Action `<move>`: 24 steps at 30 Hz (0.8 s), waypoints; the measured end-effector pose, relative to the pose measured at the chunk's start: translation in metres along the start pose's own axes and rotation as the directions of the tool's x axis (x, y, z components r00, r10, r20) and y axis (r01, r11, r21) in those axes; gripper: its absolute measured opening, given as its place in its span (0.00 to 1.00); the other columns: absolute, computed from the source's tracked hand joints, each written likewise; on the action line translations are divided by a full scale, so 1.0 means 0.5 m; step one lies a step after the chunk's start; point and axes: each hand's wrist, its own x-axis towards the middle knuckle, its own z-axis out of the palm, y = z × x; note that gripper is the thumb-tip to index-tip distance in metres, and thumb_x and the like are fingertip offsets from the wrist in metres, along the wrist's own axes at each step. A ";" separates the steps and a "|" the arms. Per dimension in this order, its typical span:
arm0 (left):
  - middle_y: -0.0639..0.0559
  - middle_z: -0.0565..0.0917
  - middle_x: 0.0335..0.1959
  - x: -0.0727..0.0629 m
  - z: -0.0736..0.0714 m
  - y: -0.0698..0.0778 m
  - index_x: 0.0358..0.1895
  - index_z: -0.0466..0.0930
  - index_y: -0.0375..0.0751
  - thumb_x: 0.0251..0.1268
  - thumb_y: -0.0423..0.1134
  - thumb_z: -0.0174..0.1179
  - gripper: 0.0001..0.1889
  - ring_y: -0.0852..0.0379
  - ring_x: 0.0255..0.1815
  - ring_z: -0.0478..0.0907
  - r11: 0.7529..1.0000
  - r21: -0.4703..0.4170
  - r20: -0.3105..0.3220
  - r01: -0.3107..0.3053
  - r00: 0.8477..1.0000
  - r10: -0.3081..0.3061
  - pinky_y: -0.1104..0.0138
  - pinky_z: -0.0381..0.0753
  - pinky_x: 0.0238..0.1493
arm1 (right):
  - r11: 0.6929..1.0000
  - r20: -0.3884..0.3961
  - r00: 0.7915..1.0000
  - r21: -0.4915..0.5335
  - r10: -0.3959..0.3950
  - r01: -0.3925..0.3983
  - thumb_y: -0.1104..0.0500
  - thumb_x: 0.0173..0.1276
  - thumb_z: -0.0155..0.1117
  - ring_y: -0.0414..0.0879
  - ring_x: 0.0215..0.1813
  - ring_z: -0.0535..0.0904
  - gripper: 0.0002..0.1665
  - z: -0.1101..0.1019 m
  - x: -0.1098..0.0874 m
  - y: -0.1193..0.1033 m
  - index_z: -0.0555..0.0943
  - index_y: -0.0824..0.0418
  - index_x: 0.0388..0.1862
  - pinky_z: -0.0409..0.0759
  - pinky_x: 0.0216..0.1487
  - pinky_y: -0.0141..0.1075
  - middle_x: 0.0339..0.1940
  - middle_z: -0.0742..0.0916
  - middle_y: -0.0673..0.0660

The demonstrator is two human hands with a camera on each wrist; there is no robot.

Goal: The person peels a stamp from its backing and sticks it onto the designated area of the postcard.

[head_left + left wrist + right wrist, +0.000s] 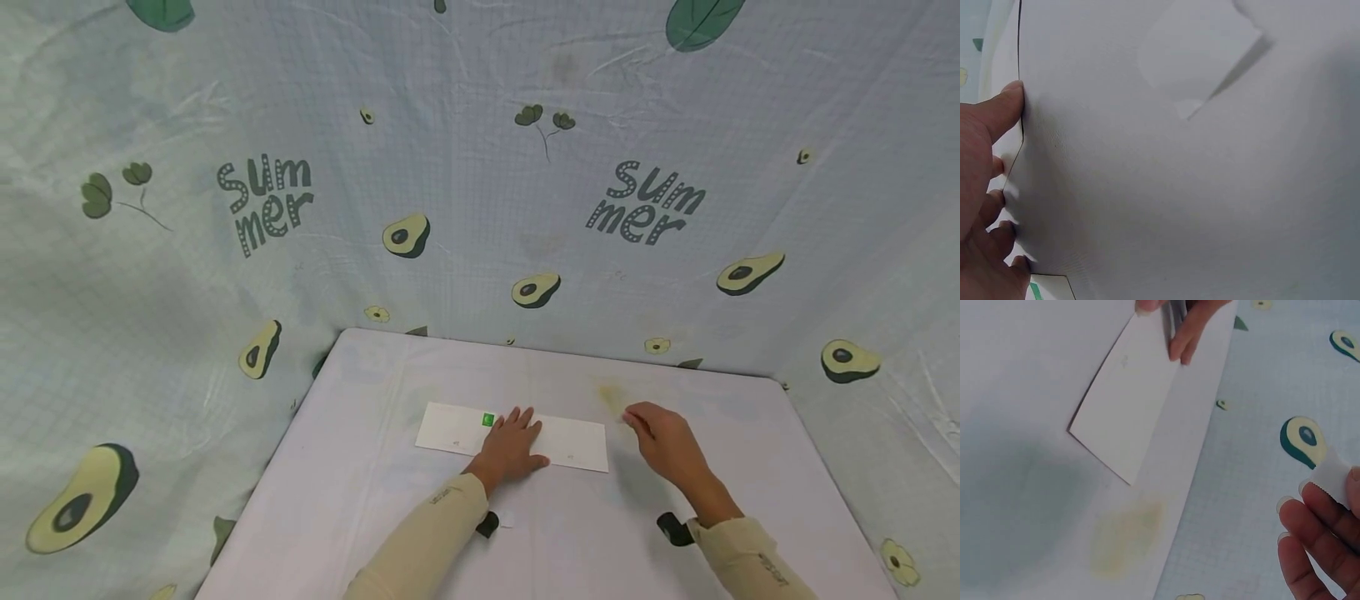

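Observation:
A long, flat white card [577,440] lies crosswise on the table, with a small green square [488,419] near its middle. My left hand [512,446] rests on the card with fingers spread and thumb by its near edge. To the right of the card, my right hand [663,442] is raised over the table. Its thumb and index finger pinch a small white piece with a serrated edge [1332,477], clearest in the right wrist view; its material is hard to tell. The other fingers of the right hand curve loosely.
White cloth covers the table [322,500]. A loose white scrap [1200,50] lies on it near my left wrist. A yellowish stain [1127,540] marks the cloth past the card's right end. Avocado-print sheeting [465,167] hangs behind and at both sides.

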 end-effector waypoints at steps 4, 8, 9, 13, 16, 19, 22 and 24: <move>0.50 0.60 0.85 0.001 -0.001 0.001 0.80 0.66 0.49 0.74 0.61 0.61 0.38 0.49 0.87 0.55 1.000 -0.002 0.005 0.005 1.000 -0.005 0.53 0.59 0.85 | 0.999 -0.033 0.998 -0.007 -0.047 0.047 0.70 0.71 0.67 0.45 0.33 0.81 0.04 -0.014 0.005 -0.014 0.86 0.68 0.42 0.86 0.37 0.47 0.33 0.89 0.59; 0.50 0.60 0.85 -0.002 -0.004 0.002 0.80 0.66 0.49 0.74 0.61 0.60 0.38 0.49 0.87 0.55 1.000 0.003 0.004 0.005 1.000 -0.006 0.53 0.60 0.85 | 0.995 -0.065 0.993 -0.022 -0.094 0.093 0.71 0.70 0.68 0.43 0.31 0.80 0.03 -0.025 0.012 -0.027 0.85 0.67 0.41 0.85 0.34 0.43 0.31 0.88 0.57; 0.51 0.60 0.85 -0.002 -0.004 0.003 0.80 0.66 0.49 0.74 0.61 0.60 0.38 0.49 0.87 0.55 1.000 0.005 0.004 0.005 1.000 -0.005 0.53 0.60 0.84 | 0.994 -0.071 0.992 -0.023 -0.106 0.105 0.71 0.70 0.68 0.43 0.31 0.80 0.03 -0.028 0.013 -0.031 0.85 0.67 0.41 0.85 0.34 0.42 0.31 0.88 0.57; 0.50 0.60 0.85 0.001 -0.003 0.004 0.80 0.66 0.49 0.74 0.61 0.59 0.37 0.48 0.87 0.55 1.000 0.004 0.006 -0.004 1.000 0.004 0.53 0.60 0.85 | 0.991 -0.093 0.987 -0.020 -0.132 0.131 0.71 0.69 0.68 0.43 0.31 0.81 0.03 -0.044 0.018 -0.047 0.85 0.66 0.40 0.84 0.33 0.40 0.30 0.87 0.55; 0.50 0.60 0.86 0.003 -0.001 0.004 0.80 0.65 0.50 0.75 0.61 0.59 0.37 0.48 0.87 0.55 1.000 -0.005 0.012 -0.008 1.000 0.008 0.52 0.59 0.85 | 0.989 -0.104 0.984 -0.013 -0.147 0.147 0.72 0.69 0.68 0.43 0.31 0.80 0.04 -0.054 0.022 -0.060 0.84 0.66 0.39 0.84 0.32 0.39 0.30 0.87 0.54; 0.49 0.59 0.86 0.004 0.000 0.001 0.81 0.65 0.51 0.75 0.61 0.59 0.37 0.47 0.87 0.54 1.000 -0.008 0.013 -0.002 1.000 0.002 0.52 0.59 0.85 | 0.986 -0.107 0.980 -0.011 -0.168 0.168 0.72 0.69 0.68 0.42 0.31 0.79 0.04 -0.060 0.028 -0.074 0.84 0.66 0.39 0.84 0.33 0.38 0.30 0.86 0.55; 0.49 0.59 0.86 0.004 0.000 -0.002 0.80 0.66 0.51 0.75 0.61 0.59 0.36 0.47 0.87 0.54 1.000 -0.009 0.007 -0.001 1.000 0.001 0.52 0.59 0.85 | 0.982 -0.117 0.975 -0.014 -0.189 0.188 0.72 0.68 0.68 0.42 0.31 0.79 0.04 -0.066 0.034 -0.084 0.84 0.66 0.39 0.84 0.33 0.38 0.30 0.86 0.55; 0.48 0.58 0.86 0.003 -0.001 -0.003 0.81 0.65 0.52 0.75 0.61 0.59 0.36 0.47 0.88 0.53 1.000 -0.021 0.016 -0.004 1.000 0.005 0.52 0.59 0.85 | 0.978 -0.131 0.970 -0.014 -0.206 0.206 0.72 0.68 0.68 0.42 0.31 0.79 0.04 -0.069 0.037 -0.090 0.85 0.66 0.39 0.84 0.33 0.38 0.29 0.86 0.54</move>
